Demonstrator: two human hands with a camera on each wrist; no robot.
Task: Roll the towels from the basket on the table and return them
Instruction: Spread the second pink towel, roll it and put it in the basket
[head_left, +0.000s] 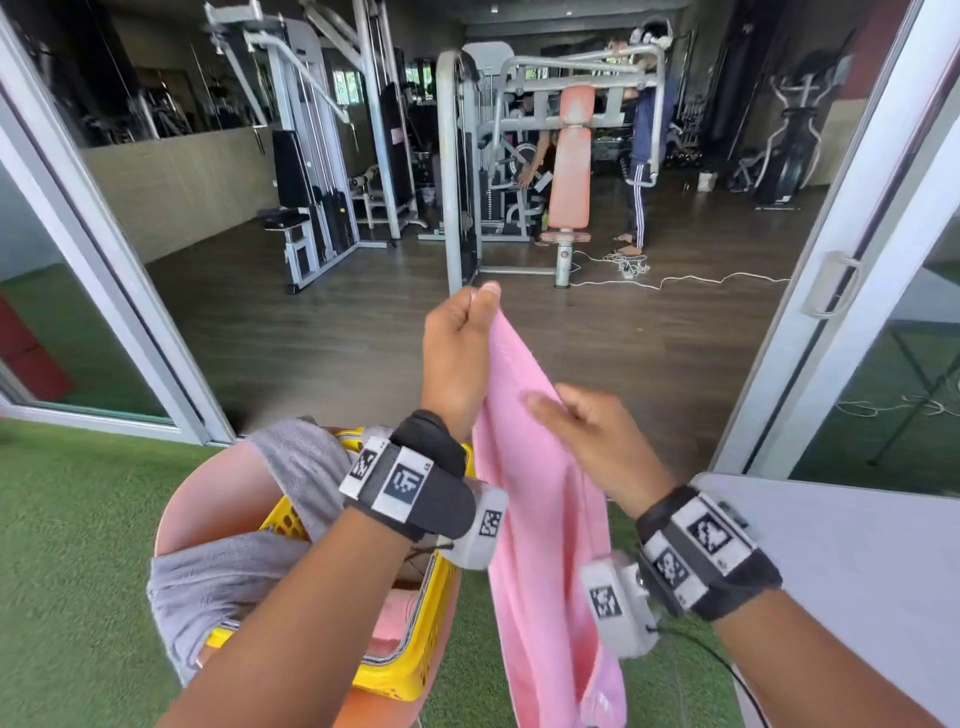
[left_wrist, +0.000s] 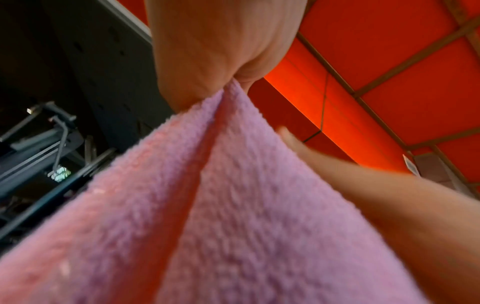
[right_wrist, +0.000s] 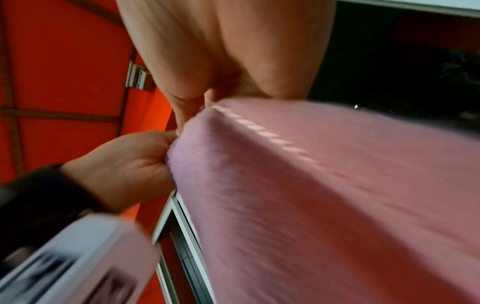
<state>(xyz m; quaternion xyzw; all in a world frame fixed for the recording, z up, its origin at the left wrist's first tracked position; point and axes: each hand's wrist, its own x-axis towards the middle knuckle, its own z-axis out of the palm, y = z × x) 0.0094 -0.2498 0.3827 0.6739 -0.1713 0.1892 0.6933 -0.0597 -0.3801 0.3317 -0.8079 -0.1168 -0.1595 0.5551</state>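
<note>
A pink towel (head_left: 540, 519) hangs full length in front of me. My left hand (head_left: 480, 299) is raised and pinches its top corner between thumb and fingers, as the left wrist view shows with the towel (left_wrist: 233, 205) falling from the hand (left_wrist: 228, 86). Lower down, my right hand (head_left: 550, 408) touches the towel's right edge with straight fingers. In the right wrist view the towel (right_wrist: 324, 185) drapes over those fingers. A yellow basket (head_left: 415, 665) at lower left holds grey towels (head_left: 218, 577) and another pink one (head_left: 389, 618).
The basket sits on a round pink seat (head_left: 208, 499) on green turf (head_left: 78, 545). A grey table (head_left: 857, 571) stands at the right. Open sliding doors (head_left: 841, 291) frame a gym floor with machines (head_left: 519, 156), a cable (head_left: 675, 280) and a standing person (head_left: 641, 156).
</note>
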